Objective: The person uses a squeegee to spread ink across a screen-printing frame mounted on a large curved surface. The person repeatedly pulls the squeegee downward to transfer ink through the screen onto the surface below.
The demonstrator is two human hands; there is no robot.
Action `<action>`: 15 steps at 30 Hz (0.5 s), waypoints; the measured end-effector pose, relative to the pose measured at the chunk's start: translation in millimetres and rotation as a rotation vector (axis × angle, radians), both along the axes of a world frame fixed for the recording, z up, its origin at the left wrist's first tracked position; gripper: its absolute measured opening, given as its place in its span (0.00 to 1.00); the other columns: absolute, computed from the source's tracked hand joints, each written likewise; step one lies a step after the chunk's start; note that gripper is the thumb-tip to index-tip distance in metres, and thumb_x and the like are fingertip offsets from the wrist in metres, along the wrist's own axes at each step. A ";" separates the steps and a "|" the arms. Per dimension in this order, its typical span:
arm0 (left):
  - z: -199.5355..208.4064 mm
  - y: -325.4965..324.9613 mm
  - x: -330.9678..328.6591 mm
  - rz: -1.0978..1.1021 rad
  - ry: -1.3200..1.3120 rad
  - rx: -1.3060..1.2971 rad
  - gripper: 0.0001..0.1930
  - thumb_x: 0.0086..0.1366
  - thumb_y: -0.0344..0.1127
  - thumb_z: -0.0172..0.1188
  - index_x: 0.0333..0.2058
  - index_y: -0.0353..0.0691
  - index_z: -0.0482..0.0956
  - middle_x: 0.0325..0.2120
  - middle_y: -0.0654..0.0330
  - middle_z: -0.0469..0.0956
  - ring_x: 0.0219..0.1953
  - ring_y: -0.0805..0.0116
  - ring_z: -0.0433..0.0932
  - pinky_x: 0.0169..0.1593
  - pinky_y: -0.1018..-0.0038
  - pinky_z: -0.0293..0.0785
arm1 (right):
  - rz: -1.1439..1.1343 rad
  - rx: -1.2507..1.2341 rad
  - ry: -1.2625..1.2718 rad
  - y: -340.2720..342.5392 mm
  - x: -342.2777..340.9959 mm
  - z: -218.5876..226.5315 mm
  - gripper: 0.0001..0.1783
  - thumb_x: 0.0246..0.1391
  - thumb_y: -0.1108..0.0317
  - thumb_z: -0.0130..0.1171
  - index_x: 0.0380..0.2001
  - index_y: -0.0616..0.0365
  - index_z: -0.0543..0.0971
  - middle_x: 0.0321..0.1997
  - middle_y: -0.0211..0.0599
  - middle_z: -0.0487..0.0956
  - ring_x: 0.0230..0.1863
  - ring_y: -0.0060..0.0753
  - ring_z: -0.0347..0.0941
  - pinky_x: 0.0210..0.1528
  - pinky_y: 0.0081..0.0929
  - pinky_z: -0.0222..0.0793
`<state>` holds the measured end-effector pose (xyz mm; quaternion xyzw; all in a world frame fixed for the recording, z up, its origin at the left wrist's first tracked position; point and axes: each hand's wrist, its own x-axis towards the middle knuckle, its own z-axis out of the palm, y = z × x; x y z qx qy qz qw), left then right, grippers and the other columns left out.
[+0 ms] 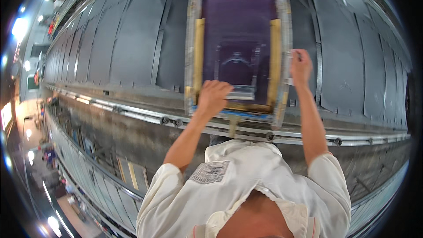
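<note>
A screen-printing frame (285, 31) with pale, worn rails and a purple mesh (240, 17) lies in front of me on a long table. At the near end of the mesh, my left hand (213, 97) is closed on the left end of a squeegee (242, 92) that rests crosswise. Against the frame's right rail, my right hand (301, 68) has its fingers curled; the fingertips are partly hidden. An outlined design (237, 61) shows in the mesh beyond the squeegee. Yellowish tape strips (199, 44) run inside both side rails.
Dark flat panels (136, 48) lie in rows along the table on both sides of the frame. A metal rail (141, 117) with small fittings runs along the near edge, between the table and my body. Another long table (101, 180) stands at the lower left.
</note>
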<state>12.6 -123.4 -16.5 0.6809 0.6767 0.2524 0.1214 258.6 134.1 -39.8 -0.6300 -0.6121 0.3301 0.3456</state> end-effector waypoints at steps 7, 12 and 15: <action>-5.0 62.8 111.1 0.013 0.171 -0.067 0.14 0.46 0.27 0.71 0.35 0.45 0.87 0.35 0.63 0.86 0.39 0.57 0.82 0.48 0.60 0.70 | 0.040 0.120 0.202 37.0 93.6 -51.4 0.11 0.62 0.60 0.64 0.38 0.57 0.82 0.30 0.40 0.84 0.28 0.34 0.80 0.35 0.33 0.73; -15.4 92.3 127.9 -0.045 0.136 -0.041 0.12 0.47 0.28 0.73 0.34 0.47 0.87 0.35 0.64 0.86 0.38 0.59 0.82 0.45 0.61 0.69 | -0.013 -0.024 0.222 49.9 123.7 -37.3 0.11 0.61 0.60 0.64 0.38 0.57 0.82 0.26 0.40 0.83 0.25 0.35 0.79 0.34 0.33 0.72; -16.8 81.3 153.6 -0.015 0.160 -0.075 0.11 0.49 0.31 0.73 0.34 0.49 0.87 0.34 0.64 0.86 0.36 0.58 0.82 0.43 0.60 0.70 | 0.001 0.026 0.172 51.1 138.4 -56.5 0.12 0.62 0.59 0.64 0.40 0.56 0.82 0.28 0.43 0.83 0.26 0.39 0.80 0.35 0.36 0.73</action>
